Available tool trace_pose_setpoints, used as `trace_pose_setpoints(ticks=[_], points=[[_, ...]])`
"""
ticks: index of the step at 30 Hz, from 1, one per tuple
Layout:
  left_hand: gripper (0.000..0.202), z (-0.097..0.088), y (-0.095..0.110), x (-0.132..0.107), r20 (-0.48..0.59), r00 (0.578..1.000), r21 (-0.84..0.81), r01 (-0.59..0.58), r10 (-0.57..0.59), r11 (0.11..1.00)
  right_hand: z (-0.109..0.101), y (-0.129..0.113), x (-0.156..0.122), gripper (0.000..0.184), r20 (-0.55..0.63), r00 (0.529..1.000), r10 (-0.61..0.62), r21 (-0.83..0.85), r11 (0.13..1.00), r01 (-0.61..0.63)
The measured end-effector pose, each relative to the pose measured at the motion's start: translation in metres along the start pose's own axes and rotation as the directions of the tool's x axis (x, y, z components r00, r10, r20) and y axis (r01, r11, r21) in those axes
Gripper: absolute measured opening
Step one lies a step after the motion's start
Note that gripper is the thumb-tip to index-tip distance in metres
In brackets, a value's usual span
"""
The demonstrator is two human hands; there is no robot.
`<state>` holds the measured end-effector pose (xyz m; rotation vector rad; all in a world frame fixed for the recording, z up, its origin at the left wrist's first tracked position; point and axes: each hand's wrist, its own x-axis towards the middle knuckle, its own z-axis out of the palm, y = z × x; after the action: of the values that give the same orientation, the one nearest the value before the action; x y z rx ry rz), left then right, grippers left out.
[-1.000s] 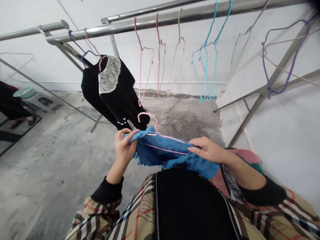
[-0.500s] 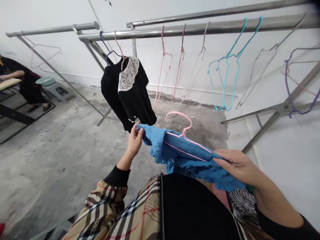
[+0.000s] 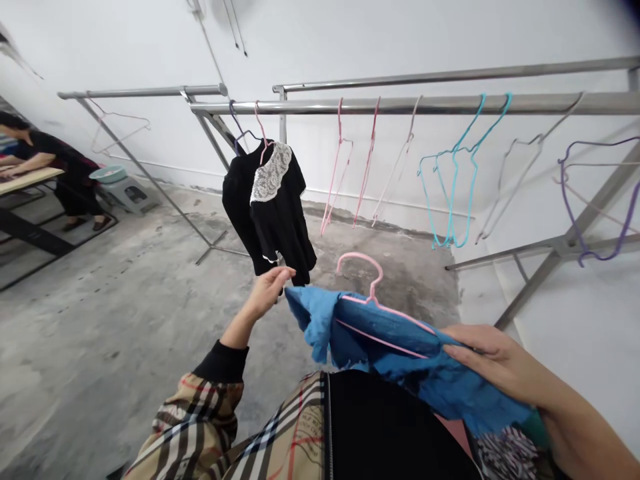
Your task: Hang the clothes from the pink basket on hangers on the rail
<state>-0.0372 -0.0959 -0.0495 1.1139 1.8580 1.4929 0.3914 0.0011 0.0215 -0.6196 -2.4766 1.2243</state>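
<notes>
Right hand [image 3: 493, 363] fingers clamping soft, limp blue garment [image 3: 400, 347] over pink hanger [image 3: 373, 293] end, likely firmest hold; left hand [image 3: 270, 288] fingers hanging half-open beside hanger, seemingly empty.

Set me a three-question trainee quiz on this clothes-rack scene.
1. True or false: the black garment with the lace collar hangs from the rail.
2. The hanger lying in the blue garment is: A pink, B turquoise, C purple.
3. Short answer: which hand grips the blue garment's near end?
Key: 1 true; 2 A; 3 the right hand.
</notes>
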Motion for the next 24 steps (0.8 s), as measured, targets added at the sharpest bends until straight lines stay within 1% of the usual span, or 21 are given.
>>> trace_pose_setpoints(ticks=[1,2,3,5,7,9,11,12,13,14,15,16,17,19,20,22,24], points=[[0.038,0.006,-0.001,-0.004,0.048,0.999,0.009,0.023,-0.024,1.000,0.000,0.000,0.002,0.031,-0.015,1.000,0.020,0.009,1.000,-0.020],[0.041,0.011,-0.001,-0.008,0.063,0.997,0.010,0.045,-0.045,0.999,-0.001,0.000,0.003,0.032,-0.016,0.999,0.045,0.018,0.999,-0.045],[0.043,0.014,-0.001,-0.010,0.047,0.997,0.011,0.060,-0.060,0.998,-0.003,0.001,0.003,0.032,-0.010,0.998,0.068,0.023,0.997,-0.068],[0.044,0.015,-0.001,-0.010,-0.054,0.997,0.001,0.060,-0.060,0.998,-0.006,0.000,0.002,0.032,-0.019,0.995,0.096,0.030,0.995,-0.095],[0.045,0.010,-0.002,-0.005,-0.202,0.979,-0.042,0.020,-0.028,0.999,-0.009,-0.003,0.001,0.032,0.014,0.996,0.091,0.039,0.995,-0.091],[0.047,0.004,-0.003,0.003,-0.347,0.938,-0.117,-0.023,-0.019,0.993,-0.009,-0.006,0.002,0.033,0.050,0.996,0.079,0.042,0.996,-0.081],[0.048,0.001,-0.005,0.011,-0.434,0.899,-0.183,-0.023,-0.059,0.983,-0.006,-0.009,0.005,0.033,0.067,0.995,0.070,0.036,0.997,-0.072],[0.047,0.001,-0.006,0.014,-0.443,0.893,-0.191,-0.010,-0.077,0.982,-0.003,-0.010,0.006,0.033,0.061,0.996,0.064,0.034,0.997,-0.066],[0.044,0.002,-0.005,0.015,-0.432,0.898,-0.182,-0.002,-0.078,0.983,-0.001,-0.010,0.008,0.033,0.047,0.997,0.058,0.030,0.998,-0.059],[0.039,0.004,-0.004,0.015,-0.417,0.908,-0.157,-0.014,-0.054,0.987,0.002,-0.011,0.010,0.033,0.028,0.998,0.054,0.025,0.998,-0.055],[0.034,0.007,-0.001,0.013,-0.407,0.914,-0.120,-0.049,-0.004,0.992,0.004,-0.011,0.012,0.033,0.007,0.999,0.050,0.015,0.999,-0.051],[0.028,0.010,0.002,0.009,-0.413,0.909,-0.076,-0.105,0.064,0.992,0.007,-0.011,0.014,0.033,-0.015,0.999,0.045,0.003,0.999,-0.045],[0.024,0.014,0.006,0.002,-0.434,0.890,-0.030,-0.171,0.141,0.985,0.009,-0.011,0.016,0.033,-0.031,0.999,0.043,-0.008,0.999,-0.043],[0.021,0.023,0.015,-0.015,-0.475,0.834,0.059,-0.287,0.279,0.956,0.013,-0.011,0.019,0.033,-0.056,0.998,0.039,-0.026,0.999,-0.041],[0.021,0.028,0.018,-0.024,-0.466,0.819,0.102,-0.326,0.335,0.940,0.016,-0.012,0.020,0.032,-0.070,0.997,0.034,-0.034,0.999,-0.037],[0.022,0.041,0.021,-0.040,-0.380,0.823,0.188,-0.378,0.422,0.906,0.021,-0.016,0.023,0.031,-0.099,0.995,0.020,-0.044,0.999,-0.024],[0.021,0.054,0.022,-0.049,-0.279,0.846,0.282,-0.381,0.455,0.881,0.027,-0.020,0.026,0.030,-0.114,0.994,-0.004,-0.053,0.999,-0.002]])
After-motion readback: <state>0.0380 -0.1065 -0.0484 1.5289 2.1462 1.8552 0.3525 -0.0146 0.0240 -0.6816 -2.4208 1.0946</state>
